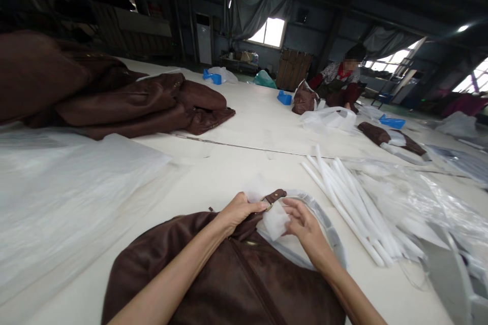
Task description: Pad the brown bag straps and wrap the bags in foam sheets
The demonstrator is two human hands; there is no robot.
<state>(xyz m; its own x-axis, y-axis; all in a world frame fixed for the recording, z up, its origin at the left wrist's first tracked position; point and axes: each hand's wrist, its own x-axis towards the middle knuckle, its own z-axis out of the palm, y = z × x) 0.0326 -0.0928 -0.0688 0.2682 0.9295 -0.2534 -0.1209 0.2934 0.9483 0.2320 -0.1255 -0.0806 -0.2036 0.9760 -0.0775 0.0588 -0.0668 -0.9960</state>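
Observation:
A brown leather bag (229, 274) lies on the table right in front of me. My left hand (240, 210) grips the bag's strap end (275, 196) near its metal ring, thumb on top. A small white sheet of thin wrapping (276, 223) hangs beside the ring, pinched by my right hand (303, 221) between thumb and fingers. Behind my right hand curves the bag's strap (324, 213), wrapped in whitish-grey covering. Part of the wrapping near the strap end is blurred.
White foam tubes (354, 208) and clear plastic bags (430, 198) lie to the right. Plastic sheets (76, 183) are stacked at left, with brown bags (145, 101) behind. A co-worker (341, 78) handles a brown bag across the table, near blue tape dispensers (284, 97).

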